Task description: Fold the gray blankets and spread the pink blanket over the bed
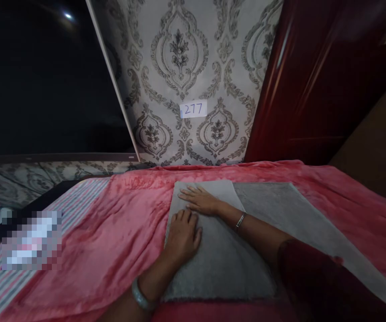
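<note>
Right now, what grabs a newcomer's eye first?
The pink blanket across the middle, with the left hand and right hand resting on a gray cloth laid over it. Above, a white note reading 277 sits on patterned wallpaper, between a dark screen at left and a glossy dark-red panel at right.

A broad, rounded silvery bangle (140, 295) circles the wrist behind the left hand (182, 237); behind the right hand (201, 201) come a slim silvery bracelet (240, 220) and a dark maroon sleeve (323, 273).
</note>
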`<move>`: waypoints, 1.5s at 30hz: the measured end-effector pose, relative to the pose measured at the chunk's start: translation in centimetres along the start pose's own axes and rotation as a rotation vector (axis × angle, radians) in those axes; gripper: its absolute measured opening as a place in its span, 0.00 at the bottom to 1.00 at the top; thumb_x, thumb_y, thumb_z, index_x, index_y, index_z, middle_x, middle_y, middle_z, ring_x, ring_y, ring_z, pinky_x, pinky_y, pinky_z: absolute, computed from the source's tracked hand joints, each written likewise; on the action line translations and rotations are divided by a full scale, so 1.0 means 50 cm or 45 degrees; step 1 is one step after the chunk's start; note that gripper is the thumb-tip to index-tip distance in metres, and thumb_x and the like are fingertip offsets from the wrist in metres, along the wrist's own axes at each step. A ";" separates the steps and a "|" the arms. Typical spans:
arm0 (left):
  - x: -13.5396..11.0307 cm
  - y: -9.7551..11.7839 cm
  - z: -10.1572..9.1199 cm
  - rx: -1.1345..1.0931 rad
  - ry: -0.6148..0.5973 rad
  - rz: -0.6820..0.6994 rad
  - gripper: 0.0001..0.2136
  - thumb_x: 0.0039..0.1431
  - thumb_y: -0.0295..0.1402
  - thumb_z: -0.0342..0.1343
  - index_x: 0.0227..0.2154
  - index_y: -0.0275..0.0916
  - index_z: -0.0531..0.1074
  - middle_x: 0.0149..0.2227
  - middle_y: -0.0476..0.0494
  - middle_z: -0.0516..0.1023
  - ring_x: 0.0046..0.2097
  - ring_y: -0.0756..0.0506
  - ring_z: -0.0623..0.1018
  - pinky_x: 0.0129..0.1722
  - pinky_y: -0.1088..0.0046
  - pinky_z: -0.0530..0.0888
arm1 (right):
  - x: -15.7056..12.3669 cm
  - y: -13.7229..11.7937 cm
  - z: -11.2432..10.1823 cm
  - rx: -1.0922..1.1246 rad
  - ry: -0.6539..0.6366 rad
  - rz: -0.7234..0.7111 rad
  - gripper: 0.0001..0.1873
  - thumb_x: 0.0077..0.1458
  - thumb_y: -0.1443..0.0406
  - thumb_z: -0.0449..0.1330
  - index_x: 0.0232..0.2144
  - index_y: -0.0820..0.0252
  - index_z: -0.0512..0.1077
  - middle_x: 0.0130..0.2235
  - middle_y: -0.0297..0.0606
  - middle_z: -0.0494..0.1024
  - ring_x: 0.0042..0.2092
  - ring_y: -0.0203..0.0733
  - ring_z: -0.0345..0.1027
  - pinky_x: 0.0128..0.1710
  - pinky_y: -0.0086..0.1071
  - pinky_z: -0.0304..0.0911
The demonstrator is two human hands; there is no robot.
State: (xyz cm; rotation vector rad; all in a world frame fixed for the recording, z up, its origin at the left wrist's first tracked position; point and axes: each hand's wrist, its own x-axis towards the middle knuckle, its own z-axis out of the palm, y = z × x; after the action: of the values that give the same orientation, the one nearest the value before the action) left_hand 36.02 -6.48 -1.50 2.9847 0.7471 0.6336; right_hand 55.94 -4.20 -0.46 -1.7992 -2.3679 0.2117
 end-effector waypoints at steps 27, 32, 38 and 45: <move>-0.008 0.015 -0.016 -0.057 -0.198 -0.008 0.11 0.63 0.31 0.53 0.47 0.38 0.73 0.45 0.37 0.74 0.48 0.36 0.71 0.49 0.52 0.71 | 0.098 0.023 0.012 0.002 -0.081 -0.046 0.31 0.71 0.52 0.43 0.72 0.46 0.48 0.74 0.37 0.44 0.74 0.48 0.35 0.70 0.52 0.35; -0.009 0.010 -0.009 -0.041 -0.150 0.001 0.12 0.62 0.31 0.54 0.48 0.39 0.72 0.47 0.37 0.74 0.48 0.36 0.71 0.48 0.53 0.71 | 0.140 0.071 0.014 0.010 0.007 0.142 0.31 0.71 0.53 0.40 0.72 0.50 0.49 0.74 0.40 0.46 0.74 0.49 0.35 0.70 0.55 0.36; -0.008 0.000 -0.011 -0.084 -0.130 0.010 0.13 0.63 0.31 0.54 0.49 0.39 0.72 0.48 0.38 0.74 0.49 0.36 0.71 0.48 0.54 0.70 | 0.133 0.055 -0.026 -0.005 0.043 0.288 0.30 0.71 0.55 0.42 0.72 0.51 0.50 0.73 0.41 0.48 0.73 0.50 0.38 0.69 0.55 0.39; -0.003 -0.002 -0.011 -0.072 -0.133 0.036 0.12 0.63 0.31 0.54 0.47 0.37 0.73 0.47 0.37 0.74 0.50 0.36 0.70 0.49 0.55 0.69 | -0.054 -0.005 -0.025 -0.067 0.147 0.267 0.31 0.71 0.54 0.43 0.72 0.48 0.48 0.74 0.42 0.45 0.74 0.53 0.35 0.69 0.58 0.38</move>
State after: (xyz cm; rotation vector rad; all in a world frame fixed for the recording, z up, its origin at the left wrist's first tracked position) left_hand 35.65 -6.50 -1.04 2.9545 0.6701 0.4862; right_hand 56.68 -6.82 0.70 -2.0254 -2.1266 0.0691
